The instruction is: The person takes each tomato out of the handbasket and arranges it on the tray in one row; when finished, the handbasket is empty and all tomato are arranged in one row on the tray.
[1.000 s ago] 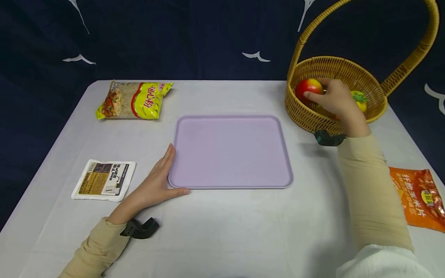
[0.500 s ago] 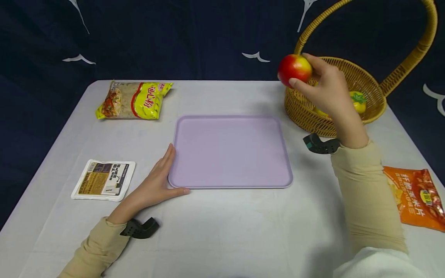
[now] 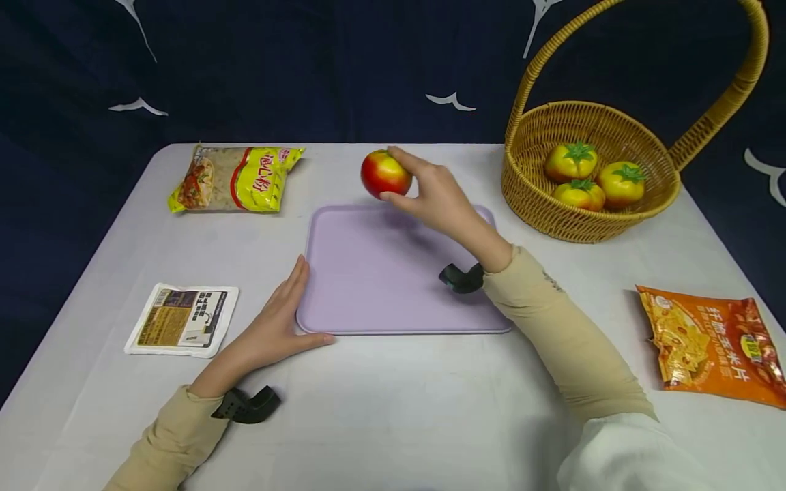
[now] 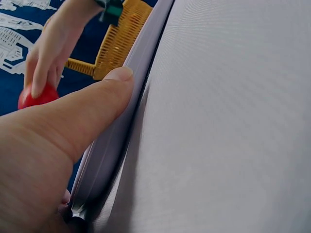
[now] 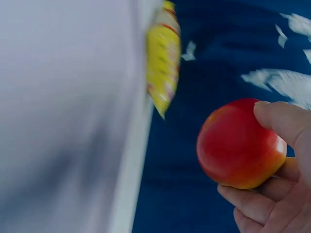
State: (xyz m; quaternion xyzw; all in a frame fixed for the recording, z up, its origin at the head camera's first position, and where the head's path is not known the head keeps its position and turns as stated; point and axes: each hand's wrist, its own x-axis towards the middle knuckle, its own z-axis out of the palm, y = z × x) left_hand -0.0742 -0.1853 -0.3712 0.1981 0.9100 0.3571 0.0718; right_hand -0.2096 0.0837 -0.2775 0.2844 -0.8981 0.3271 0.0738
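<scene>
A red and yellow apple (image 3: 385,174) is held between the thumb and fingers of my right hand (image 3: 439,198), up over the far edge of the lilac tray (image 3: 368,286). In the right wrist view the apple (image 5: 240,145) shows its red side, gripped from the right. My left hand (image 3: 273,320) rests against the tray's near left corner, fingers straight along the left side and thumb along the front edge. The left wrist view has that thumb (image 4: 97,104) lying on the tray's rim (image 4: 141,73).
At the back right stands a tall-handled wicker basket (image 3: 540,211) with three yellow tomato-like fruits (image 3: 621,185). An orange snack bag (image 3: 715,348) lies at the right. On the left are a yellow noodle packet (image 3: 236,179) and a flat white-edged pouch (image 3: 184,320).
My right hand has lifted the apple out of the basket and carried it left, over the tray's far edge. The left hand has stayed at the tray's corner.
</scene>
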